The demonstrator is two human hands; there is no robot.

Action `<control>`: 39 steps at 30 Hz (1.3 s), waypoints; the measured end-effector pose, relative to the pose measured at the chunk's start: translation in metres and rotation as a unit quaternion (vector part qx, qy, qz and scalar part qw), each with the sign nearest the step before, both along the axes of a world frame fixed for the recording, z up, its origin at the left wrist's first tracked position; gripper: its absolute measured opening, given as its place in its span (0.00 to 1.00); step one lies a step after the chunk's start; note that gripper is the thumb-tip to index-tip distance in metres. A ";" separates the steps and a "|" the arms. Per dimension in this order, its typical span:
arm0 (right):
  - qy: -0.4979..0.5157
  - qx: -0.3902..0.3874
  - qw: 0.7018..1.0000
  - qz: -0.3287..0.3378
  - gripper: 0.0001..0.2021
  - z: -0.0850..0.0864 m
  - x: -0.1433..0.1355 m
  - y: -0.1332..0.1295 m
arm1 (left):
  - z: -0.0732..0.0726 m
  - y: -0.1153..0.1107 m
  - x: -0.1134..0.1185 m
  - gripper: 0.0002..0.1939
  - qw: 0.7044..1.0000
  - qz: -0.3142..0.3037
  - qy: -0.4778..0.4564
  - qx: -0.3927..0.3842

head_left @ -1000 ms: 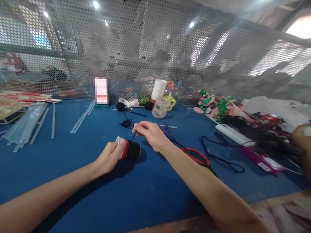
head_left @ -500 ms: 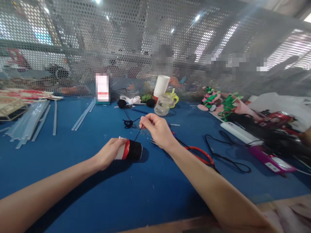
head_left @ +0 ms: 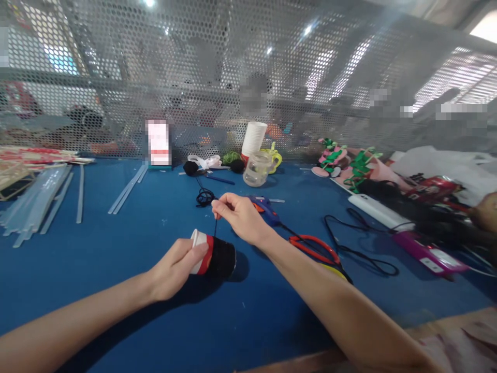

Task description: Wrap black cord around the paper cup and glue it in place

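Observation:
My left hand (head_left: 176,267) is wrapped round a white and red paper cup (head_left: 202,264), tilted on its side with its open rim to the upper left. Black yarn covers the cup's base end. A taut black strand (head_left: 216,228) runs up from the wrapped part to my right hand (head_left: 235,212), which pinches it between thumb and fingers just above the cup. Behind my right fingers lies a loose tangle of black yarn (head_left: 205,197).
A blue glue gun (head_left: 267,212) and red-handled scissors (head_left: 314,249) lie right of my right hand. Further back stand a clear jar (head_left: 256,170), stacked cups (head_left: 254,139) and a phone (head_left: 158,142). Glue sticks (head_left: 39,202) lie left; a purple power strip (head_left: 427,252) lies right.
The cup and my left hand have moved right and toward me, with more of the rim showing. My right hand has moved slightly left and down, and the strand is more upright.

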State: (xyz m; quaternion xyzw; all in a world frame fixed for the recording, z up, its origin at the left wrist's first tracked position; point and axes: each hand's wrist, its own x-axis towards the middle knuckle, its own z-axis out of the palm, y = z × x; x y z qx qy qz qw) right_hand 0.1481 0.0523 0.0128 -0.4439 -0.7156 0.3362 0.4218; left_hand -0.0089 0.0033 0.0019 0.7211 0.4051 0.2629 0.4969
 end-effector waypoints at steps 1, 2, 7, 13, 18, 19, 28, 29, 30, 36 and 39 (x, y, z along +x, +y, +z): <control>-0.009 -0.003 1.000 0.004 0.11 0.000 0.000 0.000 | 0.001 -0.001 0.000 0.18 1.000 -0.006 0.004 0.010; -0.016 -0.009 1.000 0.007 0.11 0.000 0.000 0.000 | 0.001 -0.002 -0.001 0.18 1.000 -0.011 0.008 0.024; -0.031 -0.040 0.998 0.022 0.11 0.000 -0.002 -0.002 | -0.003 -0.005 -0.005 0.18 0.990 0.043 0.037 0.129; -0.060 -0.067 0.994 0.056 0.10 0.001 -0.005 -0.004 | -0.013 -0.010 -0.011 0.19 0.972 0.053 0.022 0.227; -0.097 -0.085 0.989 0.072 0.10 0.002 -0.007 -0.008 | -0.023 -0.013 -0.016 0.14 0.959 0.085 -0.005 0.272; -0.101 -0.089 0.988 0.071 0.10 0.002 -0.008 -0.008 | -0.024 -0.013 -0.017 0.14 0.957 0.083 -0.005 0.277; -0.097 -0.092 0.989 0.061 0.10 0.001 -0.008 -0.009 | -0.021 -0.013 -0.016 0.16 0.949 0.072 -0.010 0.306; -0.097 -0.093 0.989 0.063 0.10 0.001 -0.008 -0.009 | -0.021 -0.012 -0.016 0.17 0.948 0.072 -0.009 0.310; -0.096 -0.097 0.988 0.066 0.10 0.000 -0.008 -0.009 | -0.021 -0.011 -0.016 0.17 0.946 0.074 -0.008 0.316; -0.091 -0.147 0.979 0.105 0.10 -0.004 -0.008 -0.008 | -0.014 -0.004 -0.016 0.21 0.946 -0.026 0.014 0.323; -0.105 -0.158 0.975 0.114 0.11 -0.007 -0.008 -0.008 | -0.007 -0.003 -0.014 0.19 0.936 -0.066 -0.005 0.345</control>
